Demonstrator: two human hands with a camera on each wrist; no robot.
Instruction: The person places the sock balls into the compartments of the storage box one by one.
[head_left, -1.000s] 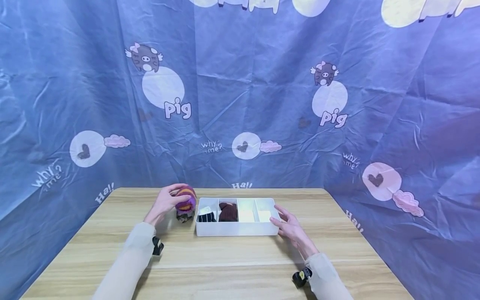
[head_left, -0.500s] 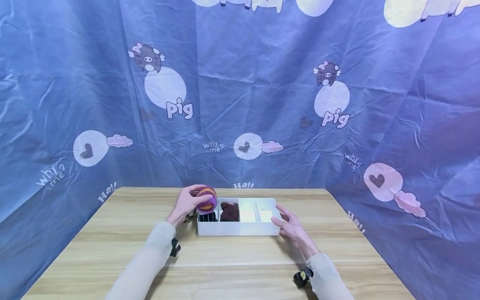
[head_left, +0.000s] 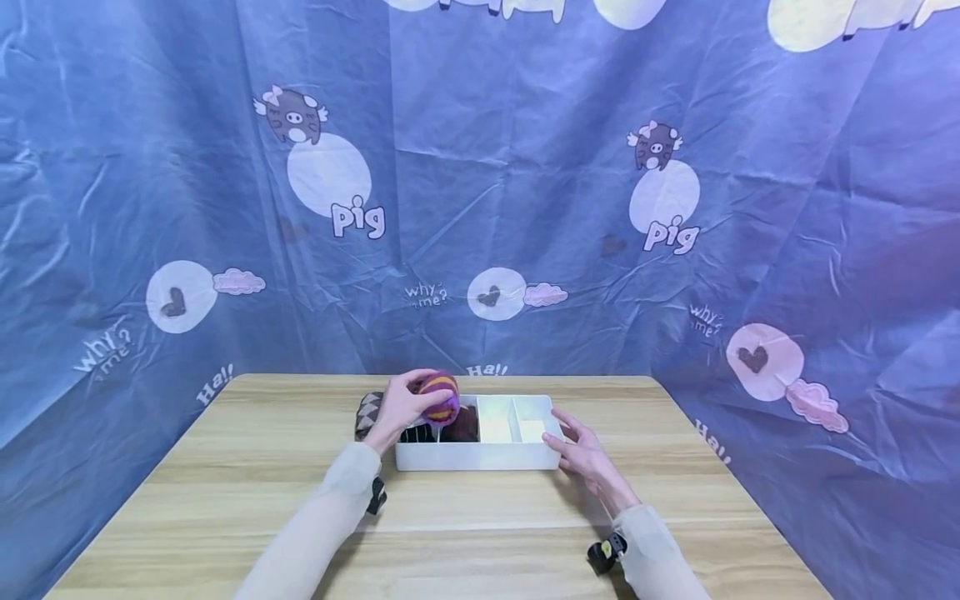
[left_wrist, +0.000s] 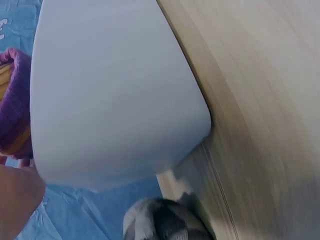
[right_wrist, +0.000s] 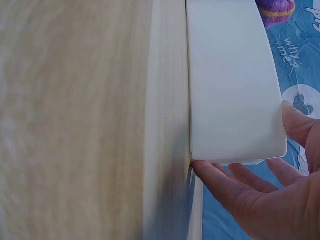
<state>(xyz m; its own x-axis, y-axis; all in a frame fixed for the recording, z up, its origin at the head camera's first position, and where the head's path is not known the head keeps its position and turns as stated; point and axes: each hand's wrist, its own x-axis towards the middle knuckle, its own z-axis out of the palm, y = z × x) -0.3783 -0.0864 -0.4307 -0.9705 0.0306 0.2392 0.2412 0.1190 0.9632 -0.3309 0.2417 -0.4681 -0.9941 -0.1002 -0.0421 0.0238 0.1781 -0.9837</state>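
Observation:
A rolled sock with purple and orange stripes [head_left: 442,406] is pinched in my left hand [head_left: 405,408], raised over the left half of a white divided box [head_left: 480,457]. Beneath it, the box's second compartment holds a dark brown sock bundle [head_left: 462,427]. A black sock with white stripes [head_left: 417,434] lies in the leftmost one, partly hidden by my hand. At the box's right end is my right hand [head_left: 588,458], thumb at the rim and fingers against the end wall, as the right wrist view [right_wrist: 265,192] shows of these fingers.
A grey argyle sock bundle [head_left: 367,412] lies on the wooden table [head_left: 465,533] just left of the box, partly behind my left hand. The box's two right compartments [head_left: 495,421] show bare white floors. A blue printed cloth [head_left: 480,183] hangs behind and beside the table.
My left hand has lifted the purple striped sock from beside the box and carried it right, over the compartments. The argyle bundle has come into view. My right hand stays at the box's end.

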